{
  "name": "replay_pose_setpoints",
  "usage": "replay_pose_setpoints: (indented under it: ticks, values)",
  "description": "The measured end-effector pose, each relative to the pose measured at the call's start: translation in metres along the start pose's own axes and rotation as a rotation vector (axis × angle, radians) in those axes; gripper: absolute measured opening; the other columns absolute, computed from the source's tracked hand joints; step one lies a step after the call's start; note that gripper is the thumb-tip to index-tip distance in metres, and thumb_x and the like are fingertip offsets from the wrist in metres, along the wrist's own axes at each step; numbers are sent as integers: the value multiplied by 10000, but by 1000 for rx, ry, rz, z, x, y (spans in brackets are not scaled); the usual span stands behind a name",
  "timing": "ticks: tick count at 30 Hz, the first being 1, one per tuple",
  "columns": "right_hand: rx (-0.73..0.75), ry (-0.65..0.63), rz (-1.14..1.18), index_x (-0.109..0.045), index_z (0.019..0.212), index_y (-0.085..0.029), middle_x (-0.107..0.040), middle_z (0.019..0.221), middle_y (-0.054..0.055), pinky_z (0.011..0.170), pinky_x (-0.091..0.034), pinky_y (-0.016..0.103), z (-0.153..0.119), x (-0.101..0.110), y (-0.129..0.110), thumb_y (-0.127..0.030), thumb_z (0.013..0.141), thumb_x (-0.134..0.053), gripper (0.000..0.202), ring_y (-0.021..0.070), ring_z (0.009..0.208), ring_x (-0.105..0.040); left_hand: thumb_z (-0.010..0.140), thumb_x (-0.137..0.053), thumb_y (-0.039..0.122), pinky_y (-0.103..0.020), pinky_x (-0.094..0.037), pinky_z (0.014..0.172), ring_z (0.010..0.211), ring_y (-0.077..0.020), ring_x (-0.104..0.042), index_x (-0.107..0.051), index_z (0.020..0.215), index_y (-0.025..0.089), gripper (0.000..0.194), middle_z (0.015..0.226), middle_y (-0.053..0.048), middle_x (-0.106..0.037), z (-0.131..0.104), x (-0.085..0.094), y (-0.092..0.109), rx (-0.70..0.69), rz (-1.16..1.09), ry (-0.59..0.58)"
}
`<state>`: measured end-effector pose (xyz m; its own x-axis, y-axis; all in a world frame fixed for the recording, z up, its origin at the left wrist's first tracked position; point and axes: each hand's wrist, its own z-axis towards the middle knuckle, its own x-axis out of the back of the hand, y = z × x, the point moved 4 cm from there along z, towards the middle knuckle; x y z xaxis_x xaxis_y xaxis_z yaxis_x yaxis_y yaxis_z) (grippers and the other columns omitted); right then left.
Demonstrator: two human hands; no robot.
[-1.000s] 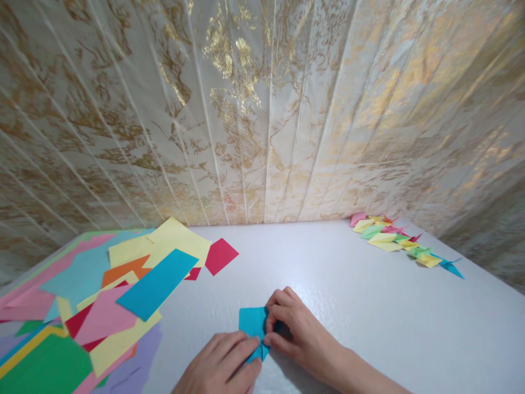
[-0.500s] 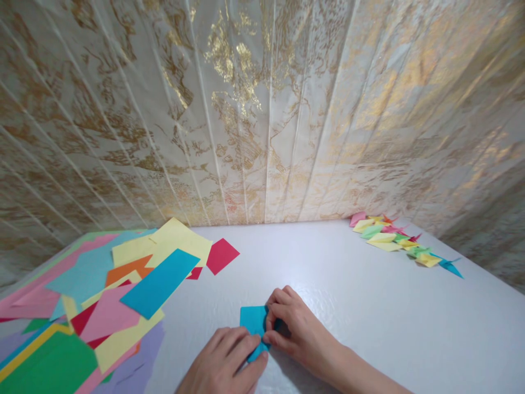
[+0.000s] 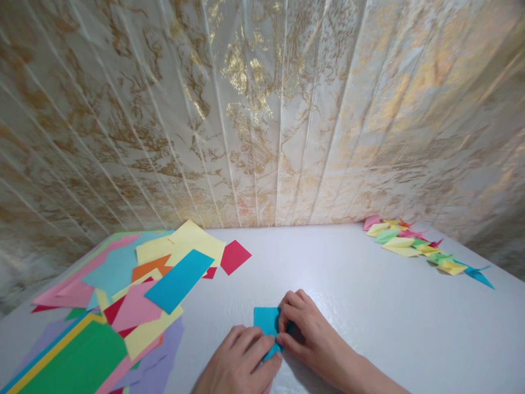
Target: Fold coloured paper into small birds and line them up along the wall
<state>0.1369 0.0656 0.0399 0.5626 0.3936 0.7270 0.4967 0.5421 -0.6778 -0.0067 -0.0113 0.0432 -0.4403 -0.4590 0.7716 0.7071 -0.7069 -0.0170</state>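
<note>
A small piece of blue folding paper lies on the white table near the front, partly covered by both hands. My left hand presses on its lower left part, with thumb and fingers closed around the near corner. From the right, my right hand pinches the right edge between thumb and bent fingers. The folds beneath the fingers are mostly hidden.
Loose coloured paper sheets are heaped at the left, with a blue strip on top. A red paper square lies beside them. Several folded paper cranes line the far right. A gold-patterned curtain hangs behind.
The whole view has shifted, so everything appears further right. Both hands stay on the blue paper in nearly the same pose.
</note>
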Motion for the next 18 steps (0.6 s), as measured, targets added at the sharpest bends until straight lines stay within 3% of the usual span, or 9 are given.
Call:
replay_pose_setpoints:
  ticks: [9,14,18]
  values:
    - [40,-28,36,-552,910,-209,-579,965,35,843,-407,386,-2,0,1,-39,791,-579,210,234,925,-482,976,-466,112,-282,-493,682,809,-164,-634,-656,888,199,227,821,5,-678,0,-2,-1,-25,91,51]
    - [1,70,20,-553,927,-212,-602,938,34,866,-411,404,-3,16,20,-4,761,-499,272,227,891,-508,1033,-391,168,-286,-519,763,942,-183,-663,-662,894,218,309,905,-2,-719,-3,-1,-3,-41,82,67]
    - [24,174,63,-567,913,-201,-609,895,35,797,-442,341,-6,24,26,59,691,-411,375,205,860,-536,996,-388,100,-283,-510,689,810,-177,-652,-668,965,209,303,894,-24,-705,-4,-3,1,-42,129,28]
